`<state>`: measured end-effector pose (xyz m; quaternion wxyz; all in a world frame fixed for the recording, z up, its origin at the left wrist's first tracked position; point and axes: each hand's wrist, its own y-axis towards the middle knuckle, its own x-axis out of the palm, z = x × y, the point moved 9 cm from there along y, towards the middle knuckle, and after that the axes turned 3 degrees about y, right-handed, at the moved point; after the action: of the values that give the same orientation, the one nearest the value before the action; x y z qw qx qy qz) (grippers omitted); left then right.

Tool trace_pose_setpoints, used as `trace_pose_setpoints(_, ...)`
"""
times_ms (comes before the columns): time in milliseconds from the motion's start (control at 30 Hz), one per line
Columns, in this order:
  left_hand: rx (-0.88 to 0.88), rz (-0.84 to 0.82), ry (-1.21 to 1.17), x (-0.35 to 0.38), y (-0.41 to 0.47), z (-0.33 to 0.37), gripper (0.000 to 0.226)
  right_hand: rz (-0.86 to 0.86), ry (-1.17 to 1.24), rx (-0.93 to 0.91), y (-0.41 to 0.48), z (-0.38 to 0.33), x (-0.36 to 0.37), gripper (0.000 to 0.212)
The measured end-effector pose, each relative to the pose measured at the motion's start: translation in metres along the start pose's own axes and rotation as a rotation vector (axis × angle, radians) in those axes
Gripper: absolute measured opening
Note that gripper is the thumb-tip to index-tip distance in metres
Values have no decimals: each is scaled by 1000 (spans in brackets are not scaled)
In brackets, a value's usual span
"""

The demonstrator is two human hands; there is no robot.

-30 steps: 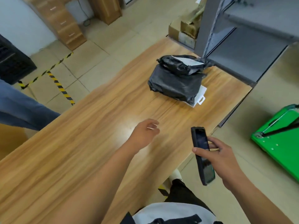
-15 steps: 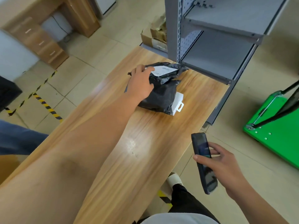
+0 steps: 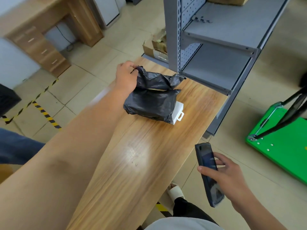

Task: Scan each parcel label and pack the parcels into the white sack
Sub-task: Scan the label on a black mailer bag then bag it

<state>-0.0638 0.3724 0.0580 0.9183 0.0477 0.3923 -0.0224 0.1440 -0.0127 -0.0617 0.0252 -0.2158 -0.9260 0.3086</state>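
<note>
Two black plastic parcels lie stacked near the far end of the wooden table (image 3: 136, 160). My left hand (image 3: 125, 77) reaches across the table and grips the left corner of the upper black parcel (image 3: 159, 80), lifting that edge; its label is not visible. The lower black parcel (image 3: 151, 104) rests beneath it, on a small white box (image 3: 178, 112) with a hang tab. My right hand (image 3: 227, 178) holds a dark handheld scanner (image 3: 207, 173) off the table's right edge, screen facing up. No white sack is in view.
A grey metal shelving unit (image 3: 216, 52) stands just beyond the table's far right corner. A green cart (image 3: 282, 143) sits on the floor at right. Cardboard boxes (image 3: 156, 47) lie behind the shelf post. Another person's blue-trousered leg (image 3: 16, 146) is at left.
My left hand reached from the table's middle to the parcels and now grips the top one's corner, turning it so the white label no longer shows. The scanner hand stayed roughly in place.
</note>
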Motion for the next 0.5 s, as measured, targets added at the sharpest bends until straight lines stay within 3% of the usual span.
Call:
trace_pose_setpoints(133, -153, 73, -316, -50, -21, -16, 24, -77, -26, -38, 2, -12, 21, 68)
trace_pose_setpoints(267, -190, 235, -595, -109, -74, -23, 20, -170, -82, -87, 2, -27, 49, 72)
trace_pose_setpoints(400, -220, 344, -640, -168, -143, -54, 17, -259, -177, -130, 3, -39, 80, 71)
trace_pose_setpoints(500, -262, 399, -586, -200, -198, -93, 19, -331, -201, -150, 1, -49, 106, 50)
